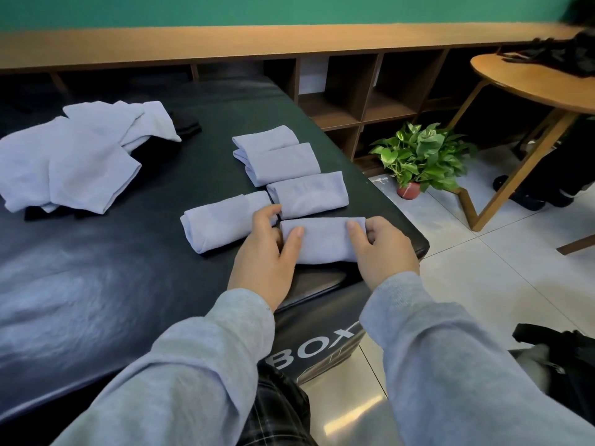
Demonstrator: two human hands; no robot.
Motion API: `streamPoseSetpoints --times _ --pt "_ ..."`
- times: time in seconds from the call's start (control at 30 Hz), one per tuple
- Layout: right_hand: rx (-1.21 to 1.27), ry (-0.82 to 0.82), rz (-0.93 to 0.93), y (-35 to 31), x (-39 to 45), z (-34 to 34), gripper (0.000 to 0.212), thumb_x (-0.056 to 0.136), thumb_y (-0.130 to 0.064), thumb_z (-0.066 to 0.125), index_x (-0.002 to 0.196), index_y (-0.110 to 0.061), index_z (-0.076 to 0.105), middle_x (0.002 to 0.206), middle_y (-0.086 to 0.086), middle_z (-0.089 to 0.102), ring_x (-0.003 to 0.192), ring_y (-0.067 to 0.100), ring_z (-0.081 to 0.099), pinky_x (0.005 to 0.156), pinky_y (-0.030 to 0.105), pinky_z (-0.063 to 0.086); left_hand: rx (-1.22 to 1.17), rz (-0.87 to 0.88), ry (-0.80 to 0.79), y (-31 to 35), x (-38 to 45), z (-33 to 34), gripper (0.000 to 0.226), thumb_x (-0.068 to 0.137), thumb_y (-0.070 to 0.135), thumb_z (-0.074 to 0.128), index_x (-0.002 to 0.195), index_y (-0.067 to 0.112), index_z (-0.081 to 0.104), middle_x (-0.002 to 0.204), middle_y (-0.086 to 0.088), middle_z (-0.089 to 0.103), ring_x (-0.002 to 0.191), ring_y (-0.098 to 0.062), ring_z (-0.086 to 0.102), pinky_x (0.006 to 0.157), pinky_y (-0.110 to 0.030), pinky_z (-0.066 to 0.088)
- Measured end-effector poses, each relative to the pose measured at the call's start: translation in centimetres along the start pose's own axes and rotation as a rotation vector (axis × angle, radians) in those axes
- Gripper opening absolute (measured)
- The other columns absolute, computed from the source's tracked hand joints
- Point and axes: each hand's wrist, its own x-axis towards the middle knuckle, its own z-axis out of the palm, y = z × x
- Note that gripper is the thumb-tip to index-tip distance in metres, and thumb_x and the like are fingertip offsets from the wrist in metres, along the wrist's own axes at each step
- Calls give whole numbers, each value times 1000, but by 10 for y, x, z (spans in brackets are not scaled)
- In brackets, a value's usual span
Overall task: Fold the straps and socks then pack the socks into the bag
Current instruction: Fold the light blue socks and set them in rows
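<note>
Five folded pale blue socks are laid in a staggered row near the right edge of the black padded surface (112, 284). The nearest folded sock (322, 241) is held at both ends: the left hand (264, 252) is curled round its left end, thumb on top, and the right hand (383, 249) pinches its right end. Unfolded socks (74, 159) are heaped well apart at far left.

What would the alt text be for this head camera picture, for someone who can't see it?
Two hands, left hand and right hand, hold the nearest folded pale blue sock at the corner of a black padded box. Four more folded socks lie beyond; an unfolded heap lies far left.
</note>
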Motion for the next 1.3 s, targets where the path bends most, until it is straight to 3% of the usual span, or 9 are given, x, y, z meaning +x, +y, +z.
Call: streamPoseSetpoints --times 0.17,0.3,0.4,0.57,0.7,0.83,1.03,1.17,1.3 --pt "115 39 6 1 -5 4 14 96 -34 45 102 -24 37 70 -7 51 66 11 49 56 29 33 105 89 55 -1 -3 0 19 91 32 53 103 24 40 75 7 46 73 -12 48 70 -31 43" --pt "-28 232 -210 2 -11 6 9 89 -9 57 94 -17 53 93 1 49 84 21 47 70 32 39 210 176 48 -1 -6 2 1 92 21 52 92 22 52 101 8 41 88 -14 48 80 -35 47" --pt "-218 343 -458 -2 -19 12 26 68 13 61 79 -10 66 86 9 58 75 33 52 58 34 41 241 166 13 0 -7 2 7 92 25 51 96 22 57 117 10 41 99 -15 49 87 -34 45" --pt "-205 135 -372 0 -44 24 33 87 -29 54 115 -15 63 114 0 62 111 24 53 94 40 40 410 242 -124 0 -6 1 29 91 42 47 114 24 50 131 14 42 115 -5 40 93 -20 23" --pt "-359 -26 -317 5 -44 21 51 97 -40 16 145 -28 30 151 -14 25 143 10 10 115 42 -1 422 256 -117 0 -7 0 33 87 48 50 112 28 51 116 15 49 107 -7 44 92 -20 23" --pt "-446 6 -237 11 -23 12 45 102 -27 26 145 -39 25 156 -12 10 144 15 -4 114 46 -6 465 287 -149 -1 -8 1 51 76 65 36 113 35 54 111 14 48 105 -9 41 90 -21 26" --pt "-178 327 -415 14 -18 19 41 74 6 68 113 -9 65 129 15 55 116 31 48 89 50 42 456 280 -131 -2 -9 1 48 79 59 47 120 34 53 126 10 40 119 -11 33 97 -23 23" --pt "-25 302 -367 17 -35 23 41 81 -4 64 121 -8 57 138 9 45 120 16 31 97 31 29 411 287 -127 2 -10 0 59 79 61 47 131 32 41 125 16 42 119 -8 35 96 -20 22" --pt "170 270 -284 14 -45 18 38 86 -15 61 123 -15 50 130 -2 43 120 15 41 100 20 30 390 268 -121 3 -10 -1 60 77 62 49 127 29 42 123 18 44 116 -4 35 95 -19 24"
